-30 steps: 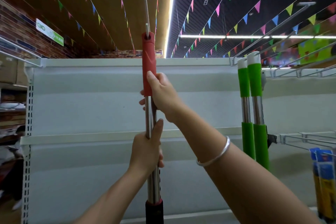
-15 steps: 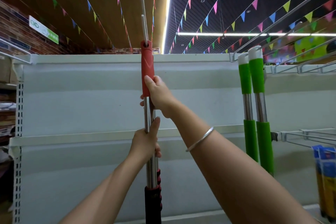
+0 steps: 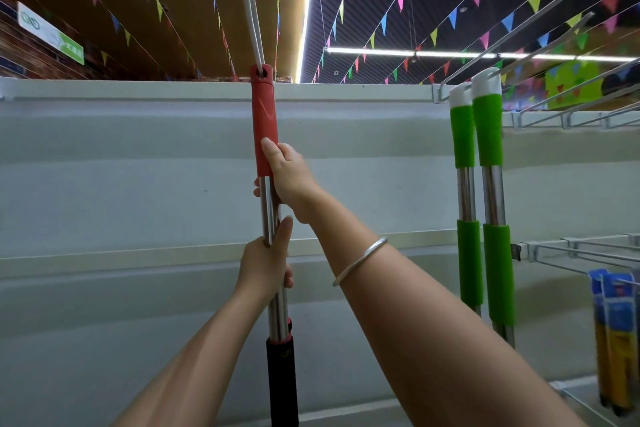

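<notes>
I hold a long pole (image 3: 269,218) upright before a white store shelf panel (image 3: 138,184). It has a red top grip (image 3: 265,121), a steel shaft and a black lower sleeve (image 3: 282,381). My right hand (image 3: 289,180) grips it where the red grip meets the steel. My left hand (image 3: 265,267) grips the steel shaft just below. A white display hook (image 3: 251,10) passes through the hole in the red grip's top end.
Two green-handled poles (image 3: 479,184) hang from hooks at the right. Wire hooks (image 3: 571,114) jut out beside them and lower at the right, where blue and yellow packs (image 3: 613,340) hang. Coloured bunting crosses the ceiling.
The view has closed in and tilted up. The hook's end has left the frame at the top, and its prongs now run through the hole in the red grip.
</notes>
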### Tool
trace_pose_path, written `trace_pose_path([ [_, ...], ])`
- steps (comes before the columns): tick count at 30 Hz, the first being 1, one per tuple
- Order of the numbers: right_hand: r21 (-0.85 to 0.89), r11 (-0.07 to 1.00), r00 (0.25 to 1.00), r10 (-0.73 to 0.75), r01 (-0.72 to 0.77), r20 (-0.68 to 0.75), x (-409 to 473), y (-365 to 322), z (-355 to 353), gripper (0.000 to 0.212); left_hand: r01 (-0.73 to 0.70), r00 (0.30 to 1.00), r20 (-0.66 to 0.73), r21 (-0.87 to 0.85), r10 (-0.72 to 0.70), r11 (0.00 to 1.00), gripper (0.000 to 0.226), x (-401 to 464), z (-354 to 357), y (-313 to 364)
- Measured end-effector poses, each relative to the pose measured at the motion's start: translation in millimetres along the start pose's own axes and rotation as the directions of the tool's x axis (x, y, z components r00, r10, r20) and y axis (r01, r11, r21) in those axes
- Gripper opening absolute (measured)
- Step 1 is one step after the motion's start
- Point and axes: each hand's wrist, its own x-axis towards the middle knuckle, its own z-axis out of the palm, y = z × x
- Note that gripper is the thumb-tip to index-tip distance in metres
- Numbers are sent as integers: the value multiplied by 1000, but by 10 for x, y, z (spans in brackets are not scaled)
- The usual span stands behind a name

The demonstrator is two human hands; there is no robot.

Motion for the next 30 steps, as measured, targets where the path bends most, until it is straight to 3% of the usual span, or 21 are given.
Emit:
trace_pose_path([
  [6,-83,996,998,-21,16,-61,-34,24,38,29,11,1000,3,-12,-11,1000,60,-26,-13,-3],
  [12,-195,980,980,-71,34,-185,-71,51,169,30,173,985,2,-114,-174,978,58,-79,-35,52],
  [15,-228,974,976,-57,7,-209,-106,43,175,37,186,982,-10,-56,-187,981,50,-156,-62,24],
  [17,-250,968,976,-29,-27,-217,-174,31,159,38,175,984,-33,41,-173,984,43,-235,-63,18],
  [20,-272,959,976,25,-85,-217,-328,6,131,35,155,984,-124,205,-131,966,53,-428,5,153],
  [23,-344,930,976,57,-129,-210,-524,-31,51,30,-63,968,-216,281,127,958,54,-701,39,408],
  [25,-349,922,970,93,-170,-227,-681,-31,-61,31,-222,943,-168,332,289,917,44,-861,67,517],
  [26,-316,927,961,124,-200,-246,-770,-12,-137,30,-234,951,-126,310,284,922,36,-928,95,538],
  [30,-234,910,897,244,-344,-369,-1384,235,-571,30,-108,991,99,187,91,976,19,-1309,312,528],
])
